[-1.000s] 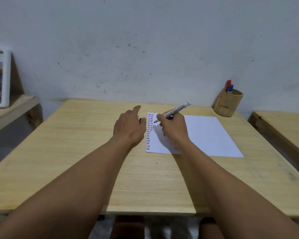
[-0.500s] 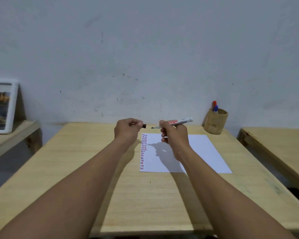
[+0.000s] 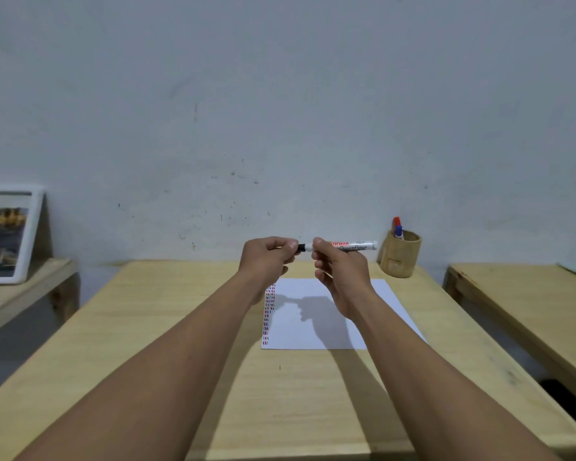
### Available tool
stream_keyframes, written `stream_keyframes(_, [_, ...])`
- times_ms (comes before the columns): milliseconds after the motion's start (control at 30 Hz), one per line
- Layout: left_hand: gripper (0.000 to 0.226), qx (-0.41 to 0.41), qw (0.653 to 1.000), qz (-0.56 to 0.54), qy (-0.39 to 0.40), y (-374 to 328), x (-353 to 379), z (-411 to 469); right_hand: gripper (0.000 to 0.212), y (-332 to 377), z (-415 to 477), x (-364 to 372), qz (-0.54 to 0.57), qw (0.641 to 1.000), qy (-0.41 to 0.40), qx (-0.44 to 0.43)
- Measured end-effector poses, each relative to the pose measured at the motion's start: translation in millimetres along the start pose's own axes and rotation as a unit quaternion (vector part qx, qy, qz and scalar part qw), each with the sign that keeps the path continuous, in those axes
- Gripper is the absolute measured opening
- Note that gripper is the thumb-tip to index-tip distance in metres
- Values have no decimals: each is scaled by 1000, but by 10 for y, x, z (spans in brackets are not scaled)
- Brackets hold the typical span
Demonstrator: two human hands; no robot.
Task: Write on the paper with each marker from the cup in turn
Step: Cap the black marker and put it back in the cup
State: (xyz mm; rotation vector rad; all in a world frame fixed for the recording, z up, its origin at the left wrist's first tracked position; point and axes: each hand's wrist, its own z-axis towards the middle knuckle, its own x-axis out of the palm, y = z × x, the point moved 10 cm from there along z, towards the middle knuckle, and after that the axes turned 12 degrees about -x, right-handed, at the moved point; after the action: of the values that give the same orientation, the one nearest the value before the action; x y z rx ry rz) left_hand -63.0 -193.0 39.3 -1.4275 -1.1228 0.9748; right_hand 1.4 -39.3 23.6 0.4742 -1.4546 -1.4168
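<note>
Black cap [image 3: 301, 247] pinched in left hand [image 3: 266, 257] meets the marker [image 3: 348, 246] gripped by right hand [image 3: 341, 271], both raised above the paper [image 3: 313, 331]; cup [image 3: 400, 259] well apart.

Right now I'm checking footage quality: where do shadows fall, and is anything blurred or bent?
Head view: both hands' shadows fall on the paper; the marker label is slightly soft but partly readable; wide-angle distortion splays the table edges; no glare visible.
</note>
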Motion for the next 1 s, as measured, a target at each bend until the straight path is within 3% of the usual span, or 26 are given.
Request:
stream_keyframes(233, [8, 37, 999, 20, -18, -167, 104, -84, 12, -38, -15, -98, 59, 997, -14, 47])
stream_keyframes(333, [14, 57, 996, 49, -53, -226, 140, -88, 10, -45, -29, -127, 93, 993, -59, 53])
stream_keyframes(400, [16, 79, 991, 75, -72, -294, 207, -127, 35, 4, -7, -178, 86, 990, -107, 30])
stream_keyframes(467, [13, 104, 987, 97, -81, -381, 300, -179, 80, 128, 43, -281, 46, 989, -141, -18])
stream_keyframes(533, [10, 130, 981, 114, -88, -475, 398, -234, 96, 271, 81, -348, -16, 989, -136, -63])
stream_keyframes(667, [11, 172, 971, 143, -85, -651, 641, -293, 34, 484, 130, -452, -140, 982, -94, -81])
stream_keyframes(867, [18, 201, 964, 166, -55, -758, 1096, -246, 21, 728, 197, -837, -245, 962, -61, -108])
stream_keyframes(1000, [30, 176, 975, 131, -35, -667, 1433, -67, 11, 880, 372, -1155, -283, 947, -65, -135])
